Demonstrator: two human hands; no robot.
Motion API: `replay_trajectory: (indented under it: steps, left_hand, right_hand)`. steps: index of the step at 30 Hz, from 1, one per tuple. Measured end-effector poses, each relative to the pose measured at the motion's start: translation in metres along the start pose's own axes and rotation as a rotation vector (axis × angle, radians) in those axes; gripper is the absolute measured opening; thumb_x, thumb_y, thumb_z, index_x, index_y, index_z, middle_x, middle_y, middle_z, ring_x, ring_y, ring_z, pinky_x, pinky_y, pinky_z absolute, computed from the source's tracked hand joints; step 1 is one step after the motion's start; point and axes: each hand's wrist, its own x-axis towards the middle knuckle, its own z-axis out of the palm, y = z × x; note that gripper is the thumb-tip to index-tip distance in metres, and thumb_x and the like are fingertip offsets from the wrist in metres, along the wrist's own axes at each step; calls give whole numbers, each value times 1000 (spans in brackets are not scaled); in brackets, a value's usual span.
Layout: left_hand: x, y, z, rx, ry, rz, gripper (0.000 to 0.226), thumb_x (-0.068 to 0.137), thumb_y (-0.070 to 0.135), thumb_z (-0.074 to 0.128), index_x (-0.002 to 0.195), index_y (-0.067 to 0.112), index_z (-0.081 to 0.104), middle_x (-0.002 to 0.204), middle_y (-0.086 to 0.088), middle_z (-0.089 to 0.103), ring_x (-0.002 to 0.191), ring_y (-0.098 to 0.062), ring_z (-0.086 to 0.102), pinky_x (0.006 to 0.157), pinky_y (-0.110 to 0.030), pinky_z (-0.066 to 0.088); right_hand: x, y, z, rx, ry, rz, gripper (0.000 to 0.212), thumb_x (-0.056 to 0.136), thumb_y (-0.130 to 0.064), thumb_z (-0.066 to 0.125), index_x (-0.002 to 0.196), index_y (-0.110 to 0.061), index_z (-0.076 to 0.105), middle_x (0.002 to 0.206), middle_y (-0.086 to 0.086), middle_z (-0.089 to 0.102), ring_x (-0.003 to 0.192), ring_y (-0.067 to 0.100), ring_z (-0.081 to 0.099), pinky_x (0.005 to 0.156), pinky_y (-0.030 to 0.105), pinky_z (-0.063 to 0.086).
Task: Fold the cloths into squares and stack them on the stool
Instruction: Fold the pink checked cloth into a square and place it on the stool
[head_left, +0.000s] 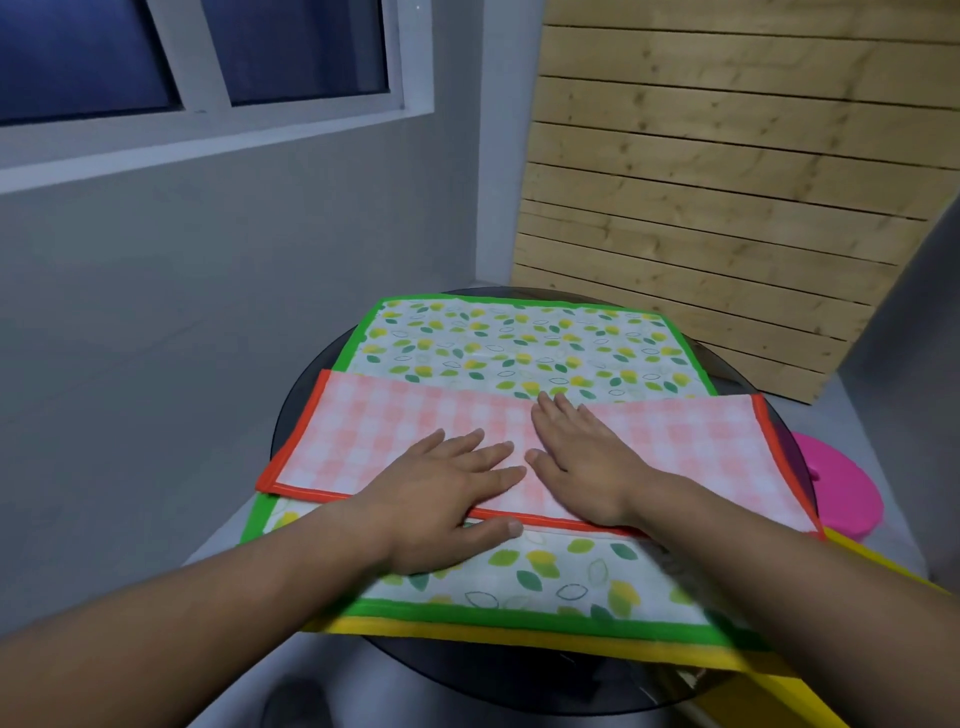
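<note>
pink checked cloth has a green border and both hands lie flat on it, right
No. The head view shows the pink checked cloth has an orange-red border; the green border is on the leaf-print cloth beneath. The left hand and right hand do lie flat on it.

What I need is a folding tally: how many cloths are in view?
3. The pink checked cloth lies folded on top; the leaf-print cloth is spread beneath it; a yellow cloth shows only its edge at the bottom. More may be hidden.
</note>
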Motion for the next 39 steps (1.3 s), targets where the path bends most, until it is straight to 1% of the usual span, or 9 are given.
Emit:
replay_trajectory:
  steps: [3,5,7,11,18,21,23,28,39]
  left_hand:
    - [17,8,-9,-24,216,-140,35,99,42,30,120,26,52,129,3,54,125,-23,49,104,-41,36]
    - [38,7,-9,-68,232,-184,39,97,28,35,131,16,49,143,-6,47,137,-28,39,113,-40,30]
    - [53,3,-6,-113,110,-186,57,100,23,32,155,10,25,165,-9,17,153,-24,10,124,-38,9]
    - [61,-6,2,-173,14,-274,64,105,43,19,159,12,4,167,-5,-4,153,-16,-8,125,-37,-4]
    - [19,-81,5,-107,26,-685,86,96,66,8,158,8,-2,167,-8,-8,154,-19,-9,124,-45,-4]
    - [19,-87,0,-33,-44,-804,89,94,68,3,158,7,-1,166,-11,-7,154,-22,-9,119,-53,-17]
    - [28,-76,-7,100,-19,-762,87,94,66,1,158,7,4,166,-16,-1,154,-26,-7,114,-59,-23]
    - [54,-44,-17,-71,95,-141,63,104,48,22,159,20,10,167,-4,-1,153,-15,-8,123,-40,-10]
    - [56,-45,4,-42,-37,-152,72,99,61,12,158,25,-6,164,8,-16,148,-4,-20,120,-29,-14]
  right_hand:
    - [2,1,3,-19,12,1,64,104,-46,15,157,-16,-7,164,1,-15,150,14,-17,123,34,-7]
    - [2,1,4,-28,12,2,64,104,-45,14,157,-16,-7,164,0,-15,150,13,-17,123,33,-7]
    - [3,1,5,-36,21,4,63,104,-45,14,157,-17,-6,164,0,-14,150,12,-17,123,33,-8]
    - [3,2,6,-38,24,5,64,103,-47,13,157,-18,-7,164,-2,-15,150,10,-18,123,33,-7]
    - [1,2,4,-44,14,0,64,103,-48,12,156,-19,-8,163,-4,-18,148,9,-20,123,32,-7]
    - [1,2,5,-46,14,5,64,103,-49,12,156,-20,-8,163,-4,-18,148,8,-20,123,32,-7]
    - [1,1,5,-37,16,7,64,103,-49,12,157,-20,-7,163,-4,-17,148,8,-20,123,32,-7]
    - [2,2,4,-32,21,6,65,103,-49,13,157,-19,-6,164,-3,-16,149,9,-19,123,32,-7]
    - [-24,68,-10,108,49,189,70,102,-53,21,158,-15,2,165,-1,-8,151,14,-11,123,31,-4]
